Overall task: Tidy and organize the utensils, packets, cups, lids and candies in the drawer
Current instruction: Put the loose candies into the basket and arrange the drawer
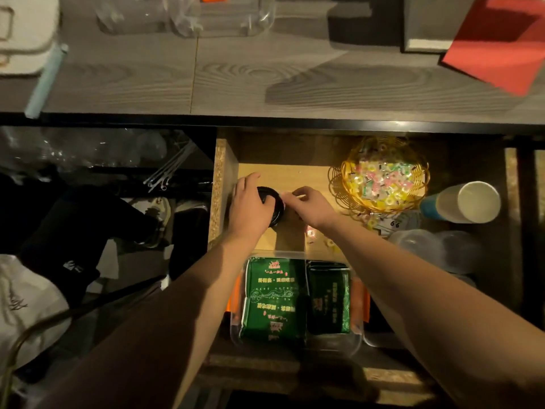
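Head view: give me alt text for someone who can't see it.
Both hands work in an open drawer: the left hand grips black lids, and the right hand pinches a small pale item beside them. A wire basket of candies, paper cups and green packets surround them.

Both hands reach into the open drawer (227, 160). The left hand (250, 206) grips a black lid (272, 206) at the drawer's left side. The right hand (309, 203) pinches a small pale item beside the lid; its identity cannot be told. A wire basket (348, 172) of candies (380, 180) sits to the right. A cup (469, 202) lies on its side beyond the basket. Green packets (274, 296) fill a clear tray (355, 340) at the front.
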Tool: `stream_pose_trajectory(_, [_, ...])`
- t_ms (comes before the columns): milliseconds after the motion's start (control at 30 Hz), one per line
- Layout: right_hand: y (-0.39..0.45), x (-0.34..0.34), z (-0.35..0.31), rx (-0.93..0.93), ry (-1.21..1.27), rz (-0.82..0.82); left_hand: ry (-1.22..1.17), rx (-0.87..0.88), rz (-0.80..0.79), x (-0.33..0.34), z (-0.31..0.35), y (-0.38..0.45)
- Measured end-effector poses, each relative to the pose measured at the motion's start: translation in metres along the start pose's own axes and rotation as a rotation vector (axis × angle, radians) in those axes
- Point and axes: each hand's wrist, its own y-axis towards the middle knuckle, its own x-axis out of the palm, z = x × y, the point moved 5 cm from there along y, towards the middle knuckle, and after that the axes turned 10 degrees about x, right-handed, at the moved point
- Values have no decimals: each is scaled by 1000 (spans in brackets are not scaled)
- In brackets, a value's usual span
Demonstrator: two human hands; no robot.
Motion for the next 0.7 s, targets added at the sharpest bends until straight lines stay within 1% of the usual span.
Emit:
stream_pose_trajectory(67, [-9, -20, 10, -17, -37, 124, 9, 111, 18, 0, 15, 0])
stream_pose_trajectory(133, [-18, -41, 30, -33, -30, 232, 15, 224, -24, 8, 32, 0])
stream_pose_trajectory(233, [-27, -64, 62, -72, -115, 332, -6, 351, -187, 30, 51, 0])
stream_pose_trajectory(333, [-31, -77, 82, -36, -356, 411, -3, 397, -333, 54, 61, 1])
stream_pose_trajectory(433, [-36, -75, 90, -35, -585, 442, 87, 417, -502, 82, 65, 1])
stream_pose_trajectory(533, [-38, -70, 93, -16, -794, 481, 245, 489, -649, 104, 67, -2])
stream_pose_trajectory(633, [-34, -68, 102, 54, -877, 415, 398, 597, -764, 118, 67, -5])
stream_pose_trajectory(700, [-32, -68, 104, 59, -896, 393, 474, 695, -820, 122, 67, -8])
